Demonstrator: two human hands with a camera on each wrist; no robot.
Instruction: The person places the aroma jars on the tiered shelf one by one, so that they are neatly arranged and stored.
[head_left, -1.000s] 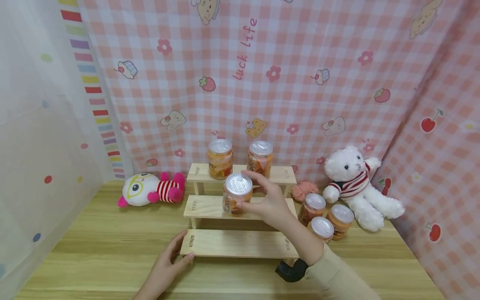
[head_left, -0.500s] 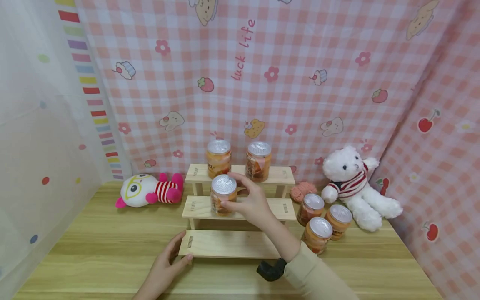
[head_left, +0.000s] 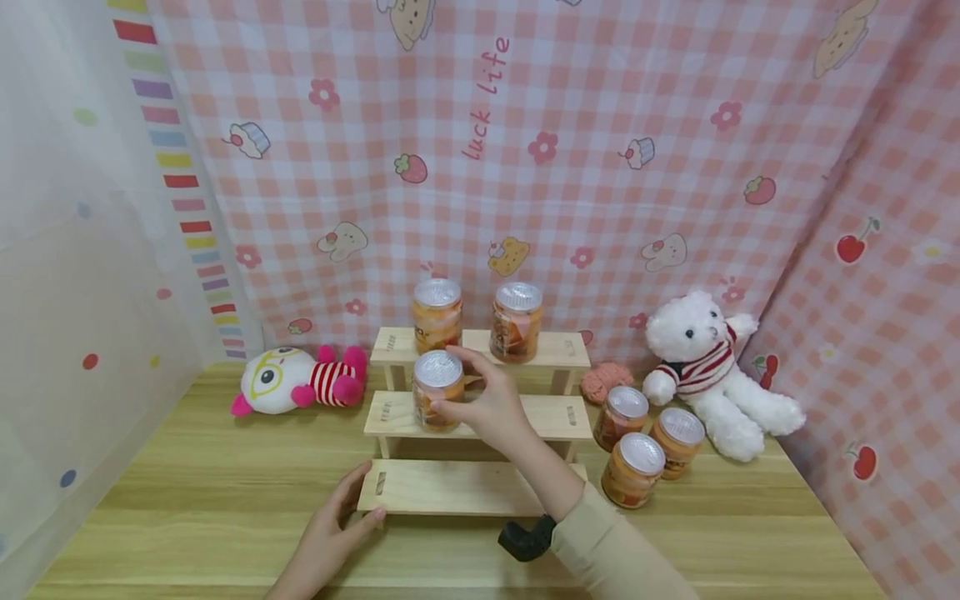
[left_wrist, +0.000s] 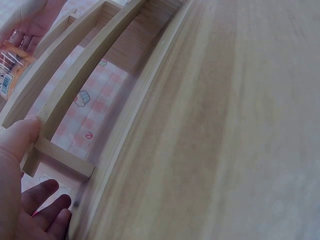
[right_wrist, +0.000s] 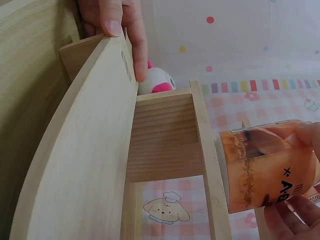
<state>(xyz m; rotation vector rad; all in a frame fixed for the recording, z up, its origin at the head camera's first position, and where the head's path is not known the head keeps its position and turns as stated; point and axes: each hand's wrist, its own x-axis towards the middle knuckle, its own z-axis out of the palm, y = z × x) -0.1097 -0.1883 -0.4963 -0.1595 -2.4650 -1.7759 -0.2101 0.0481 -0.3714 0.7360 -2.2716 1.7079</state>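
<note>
A three-step wooden display shelf (head_left: 472, 489) stands on the table. My left hand (head_left: 330, 533) grips the left end of its lowest step, thumb at the front edge; in the left wrist view its other fingers (left_wrist: 47, 205) hang beside the end support. My right hand (head_left: 491, 407) holds a jar (head_left: 426, 392) with a silver lid and orange label, upright at the left part of the middle step. In the right wrist view, the jar (right_wrist: 250, 165) has its base at the step's board, thumb and fingers on opposite sides. Two similar jars, left (head_left: 437, 317) and right (head_left: 516, 325), stand on the top step.
Three more jars (head_left: 632, 475) stand together right of the shelf, near a coral yarn bundle (head_left: 606, 382) and a white teddy bear (head_left: 701, 358). A pink-and-white plush toy (head_left: 288, 382) lies to the left. A checked curtain (head_left: 570, 200) hangs behind.
My right hand has slid leftward with the jar along the middle step, from near its centre to the left part. The left hand has stayed at the lowest step's end.
</note>
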